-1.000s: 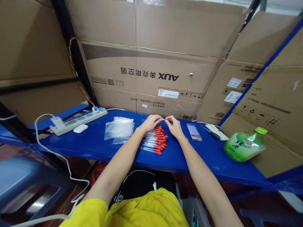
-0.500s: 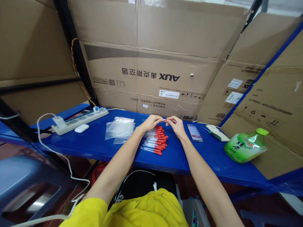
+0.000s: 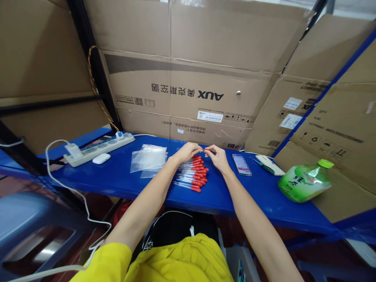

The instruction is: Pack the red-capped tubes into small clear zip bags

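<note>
Both bare forearms stretch forward and angle inward, so the hands nearly meet over the far part of the blue counter (image 3: 123, 180). The left hand (image 3: 188, 151) is curled, knuckles up, thumb and forefinger pinched together. The right hand (image 3: 216, 156) faces it, fingertips pinched likewise, almost touching the left's.

Red-capped clear tubes (image 3: 193, 174), blue shelf (image 3: 117, 178), green bottle (image 3: 305, 181), brown cardboard boxes (image 3: 188, 78), yellow shirt (image 3: 164, 262).
</note>
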A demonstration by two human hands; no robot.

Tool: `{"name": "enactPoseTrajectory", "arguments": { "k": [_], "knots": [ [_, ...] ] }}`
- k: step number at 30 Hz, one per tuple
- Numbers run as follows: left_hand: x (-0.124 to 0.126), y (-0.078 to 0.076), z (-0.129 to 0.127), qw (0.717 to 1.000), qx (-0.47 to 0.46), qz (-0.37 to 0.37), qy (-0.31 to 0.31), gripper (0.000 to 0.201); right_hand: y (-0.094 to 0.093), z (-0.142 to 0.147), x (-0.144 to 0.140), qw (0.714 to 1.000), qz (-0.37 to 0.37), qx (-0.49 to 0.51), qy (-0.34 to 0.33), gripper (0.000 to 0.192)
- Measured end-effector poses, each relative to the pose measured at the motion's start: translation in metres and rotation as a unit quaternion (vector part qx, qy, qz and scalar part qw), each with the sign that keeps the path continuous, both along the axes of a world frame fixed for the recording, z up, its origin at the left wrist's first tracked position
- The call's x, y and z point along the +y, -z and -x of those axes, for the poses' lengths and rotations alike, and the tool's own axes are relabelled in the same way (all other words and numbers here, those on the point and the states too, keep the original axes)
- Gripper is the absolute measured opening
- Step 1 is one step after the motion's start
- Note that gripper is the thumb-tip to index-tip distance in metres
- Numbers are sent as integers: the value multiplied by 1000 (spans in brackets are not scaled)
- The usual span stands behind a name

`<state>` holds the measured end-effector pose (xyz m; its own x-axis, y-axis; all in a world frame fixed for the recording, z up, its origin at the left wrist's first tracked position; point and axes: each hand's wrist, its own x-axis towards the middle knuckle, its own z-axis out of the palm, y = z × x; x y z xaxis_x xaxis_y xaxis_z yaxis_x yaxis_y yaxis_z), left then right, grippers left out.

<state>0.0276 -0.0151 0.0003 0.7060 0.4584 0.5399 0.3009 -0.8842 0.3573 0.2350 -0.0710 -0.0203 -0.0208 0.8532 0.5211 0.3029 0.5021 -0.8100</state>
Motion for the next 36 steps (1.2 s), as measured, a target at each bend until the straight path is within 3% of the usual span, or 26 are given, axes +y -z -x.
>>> {"name": "enactPoseTrajectory", "arguments": {
  "k": [11,16,22,36],
  "knots": [
    [-8,-8,5,995,-33,-20,-90,36,-2,1,8,990,51,128,-22,51],
    [-8,-8,2,996,-72,21,-42,45,-5,-1,6,989,46,139,-30,50],
    [-5,-8,2,997,-75,14,1,45,-7,0,4,989,47,135,-27,48],
    [-3,-7,1,996,-85,28,10,45,-7,3,0,989,27,145,-7,49]
  ]
}}
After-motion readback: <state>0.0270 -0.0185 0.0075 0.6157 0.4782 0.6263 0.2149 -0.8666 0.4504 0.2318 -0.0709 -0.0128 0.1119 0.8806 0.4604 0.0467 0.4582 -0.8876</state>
